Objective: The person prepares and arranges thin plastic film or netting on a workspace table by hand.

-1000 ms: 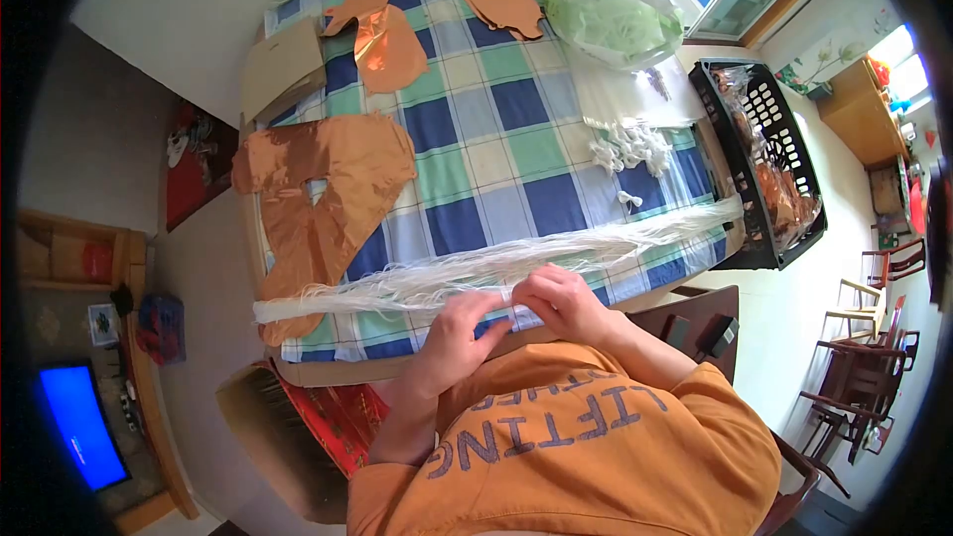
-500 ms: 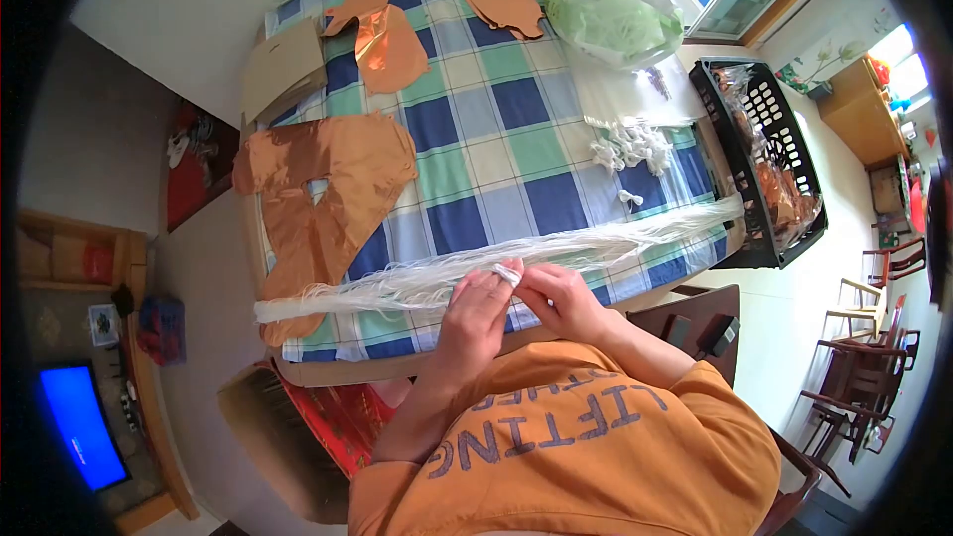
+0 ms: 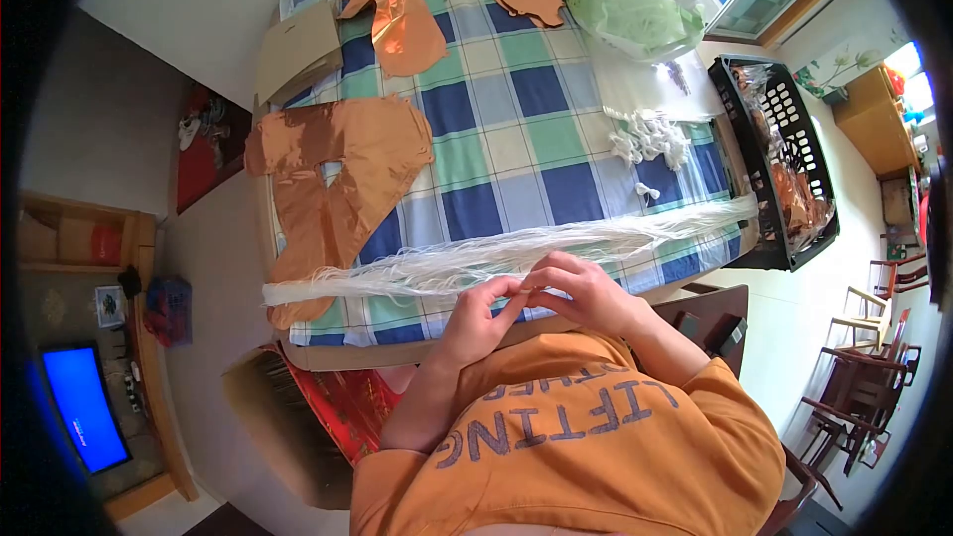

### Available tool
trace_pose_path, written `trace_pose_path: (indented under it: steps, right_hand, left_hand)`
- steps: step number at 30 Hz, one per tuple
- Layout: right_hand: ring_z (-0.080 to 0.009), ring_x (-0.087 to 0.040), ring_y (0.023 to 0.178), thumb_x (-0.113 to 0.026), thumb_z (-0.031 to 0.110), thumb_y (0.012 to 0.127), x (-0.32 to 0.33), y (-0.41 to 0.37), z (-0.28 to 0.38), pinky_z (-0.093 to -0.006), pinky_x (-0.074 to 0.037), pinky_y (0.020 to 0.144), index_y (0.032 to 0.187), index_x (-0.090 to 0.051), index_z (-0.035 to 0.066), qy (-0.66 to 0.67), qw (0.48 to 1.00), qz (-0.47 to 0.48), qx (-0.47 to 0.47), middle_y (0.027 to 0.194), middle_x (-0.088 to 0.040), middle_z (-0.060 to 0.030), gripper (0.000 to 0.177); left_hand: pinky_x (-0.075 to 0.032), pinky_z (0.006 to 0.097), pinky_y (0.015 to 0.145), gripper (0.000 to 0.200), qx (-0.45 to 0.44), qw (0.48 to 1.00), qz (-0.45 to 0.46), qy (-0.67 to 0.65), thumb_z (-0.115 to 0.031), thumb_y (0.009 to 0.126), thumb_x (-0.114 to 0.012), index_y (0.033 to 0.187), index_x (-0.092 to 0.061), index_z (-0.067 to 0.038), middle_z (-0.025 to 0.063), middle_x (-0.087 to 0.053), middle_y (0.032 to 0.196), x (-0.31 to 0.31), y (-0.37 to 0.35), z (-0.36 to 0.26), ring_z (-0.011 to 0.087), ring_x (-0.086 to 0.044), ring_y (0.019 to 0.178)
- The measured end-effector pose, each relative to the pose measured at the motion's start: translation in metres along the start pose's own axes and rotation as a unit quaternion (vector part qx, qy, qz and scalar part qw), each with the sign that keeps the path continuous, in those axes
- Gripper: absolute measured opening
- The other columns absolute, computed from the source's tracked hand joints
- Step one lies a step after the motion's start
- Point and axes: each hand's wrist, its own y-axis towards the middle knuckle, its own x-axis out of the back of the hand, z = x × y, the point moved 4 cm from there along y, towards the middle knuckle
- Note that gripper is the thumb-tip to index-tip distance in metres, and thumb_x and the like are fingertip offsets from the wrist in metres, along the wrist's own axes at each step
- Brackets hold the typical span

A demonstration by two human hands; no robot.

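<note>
Since half a second ago both hands have closed together, and the white loop at my fingertips has gone from sight. Orange fabric (image 3: 338, 169) lies beyond the left end of the bundle of white strands (image 3: 476, 263), which stretches along the near table edge. Just on my side of the bundle, my left hand (image 3: 481, 313) and right hand (image 3: 586, 293) meet, fingertips pinched narrow; whether on a strand, I cannot tell. At its right end stands a black crate (image 3: 769, 119). Tugging hard could snap a strand or drag the bundle off.

The left hand (image 3: 479, 316) has lowered, its fingertips meeting the right hand (image 3: 588, 290).
</note>
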Motion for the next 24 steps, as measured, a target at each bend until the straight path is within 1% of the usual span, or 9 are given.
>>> trace_pose_path:
  steps: [7,10,11,13,14,16,19,21,24]
  right_hand:
    - [-0.0292,-0.058,0.079,-0.067,0.008,0.081,-0.002,0.001,-0.005,-0.038,-0.049,0.067,0.093,-0.059,0.004,-0.084,0.994,0.024,0.059,0.085,-0.057,-0.0099,0.015]
    - [-0.0283,-0.058,0.078,-0.067,0.007,0.08,-0.003,-0.004,-0.009,-0.0377,-0.049,0.066,0.091,-0.059,0.004,-0.095,0.994,0.018,0.054,0.084,-0.056,-0.0095,0.015]
    - [-0.0278,-0.058,0.079,-0.067,0.007,0.08,-0.001,-0.007,-0.009,-0.0374,-0.049,0.067,0.091,-0.059,0.004,-0.094,0.994,0.006,0.056,0.085,-0.056,-0.0093,0.014]
    - [-0.027,-0.058,0.079,-0.067,0.006,0.079,0.002,-0.009,-0.006,-0.0366,-0.049,0.067,0.089,-0.059,0.004,-0.108,0.991,-0.014,0.079,0.086,-0.057,-0.0089,0.013]
    - [-0.0267,-0.058,0.078,-0.067,0.006,0.079,0.004,-0.008,-0.001,-0.0361,-0.05,0.067,0.088,-0.059,0.004,-0.121,0.987,-0.025,0.101,0.086,-0.057,-0.0088,0.013]
    - [-0.0264,-0.059,0.078,-0.068,0.005,0.079,0.007,-0.005,0.005,-0.0355,-0.05,0.066,0.086,-0.059,0.004,-0.136,0.982,-0.037,0.129,0.086,-0.058,-0.0087,0.012]
    - [-0.0256,-0.06,0.077,-0.07,0.004,0.078,0.008,-0.005,0.004,-0.0346,-0.05,0.066,0.083,-0.061,0.004,-0.121,0.985,-0.046,0.112,0.086,-0.06,-0.0085,0.01]
    - [-0.0238,-0.061,0.076,-0.07,0.003,0.079,0.006,-0.008,-0.006,-0.0328,-0.05,0.067,0.083,-0.061,0.004,-0.084,0.993,-0.056,0.068,0.085,-0.061,-0.0082,0.01]
    - [-0.02,-0.062,0.074,-0.07,0.002,0.079,0.002,-0.014,-0.02,-0.0298,-0.051,0.068,0.086,-0.061,0.002,0.033,0.99,-0.066,-0.123,0.083,-0.062,-0.0081,0.01]
  left_hand:
    - [-0.048,0.0245,0.08,0.013,0.058,0.998,-0.021,0.024,-0.006,0.092,-0.057,0.1,-0.063,0.002,0.0059,-0.067,0.091,0.001,0.0,0.004,0.009,-0.06,0.087]
    - [-0.049,0.0245,0.08,0.011,-0.028,0.973,-0.184,-0.137,-0.005,0.092,-0.056,0.099,-0.062,0.001,0.0077,-0.067,0.092,0.013,0.001,0.016,0.0102,-0.061,0.084]
    - [-0.05,0.0236,0.074,0.014,-0.069,0.965,-0.239,-0.087,-0.009,0.094,-0.054,0.101,-0.062,0.0,0.007,-0.069,0.091,0.021,0.001,0.016,0.0096,-0.063,0.082]
    - [-0.052,0.0257,0.073,0.014,-0.017,0.972,-0.188,-0.137,-0.01,0.094,-0.057,0.102,-0.062,0.0,0.0076,-0.068,0.089,0.023,0.005,0.025,0.0124,-0.064,0.08]
    - [-0.052,0.0264,0.073,0.015,0.066,0.959,-0.112,-0.252,-0.011,0.093,-0.057,0.102,-0.062,0.0,0.0081,-0.068,0.089,0.016,0.008,0.031,0.0132,-0.064,0.08]
    - [-0.053,0.028,0.073,0.016,0.22,0.859,0.048,-0.459,-0.012,0.093,-0.059,0.102,-0.062,0.0,0.0089,-0.067,0.088,-0.001,0.007,0.032,0.015,-0.064,0.08]
    - [-0.053,0.029,0.069,0.025,0.196,0.83,0.096,-0.513,-0.019,0.094,-0.058,0.106,-0.06,0.004,0.0095,-0.067,0.089,-0.012,0.005,0.041,0.015,-0.063,0.075]
    - [-0.053,0.0272,0.064,0.017,0.131,0.929,0.038,-0.345,-0.012,0.089,-0.064,0.1,-0.064,0.002,0.0087,-0.068,0.084,-0.006,0.008,0.041,0.0147,-0.064,0.074]
    - [-0.053,0.0274,0.065,0.007,-0.04,0.991,-0.126,-0.019,-0.004,0.082,-0.071,0.088,-0.068,-0.002,0.0054,-0.068,0.08,-0.003,-0.001,0.008,0.0125,-0.064,0.07]
